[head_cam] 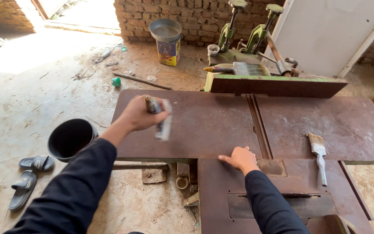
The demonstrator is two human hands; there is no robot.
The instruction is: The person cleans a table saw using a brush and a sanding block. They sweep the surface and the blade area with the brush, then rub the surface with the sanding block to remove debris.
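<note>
Head view, looking down over my own arms in dark sleeves. My left hand (140, 114) is raised above the left part of the rusty metal machine table (204, 125), fingers wrapped closed around the handle of a paintbrush (159, 118). The brush is blurred; its pale head points down and to the right, over the table surface, and I cannot tell whether the bristles touch the metal. My right hand (241, 158) grips nothing: it rests palm down, fingers spread flat, on the near edge of the table, just left of the groove that runs across the top.

A second, smaller brush with a white handle (318, 155) lies loose on the right part of the table, well apart from both hands, bristles pointing away from me. At the far edge stands a green-trimmed fence (278, 86), and behind it a wide brush (245, 68) lies on the green machine body (239, 43).

On the dusty floor to the left, a black bucket (71, 138) stands just beside the table's corner, with a pair of dark sandals (30, 175) near it. Farther back, a tin with a metal bowl on top (166, 41) stands against the brick wall (195, 17).
</note>
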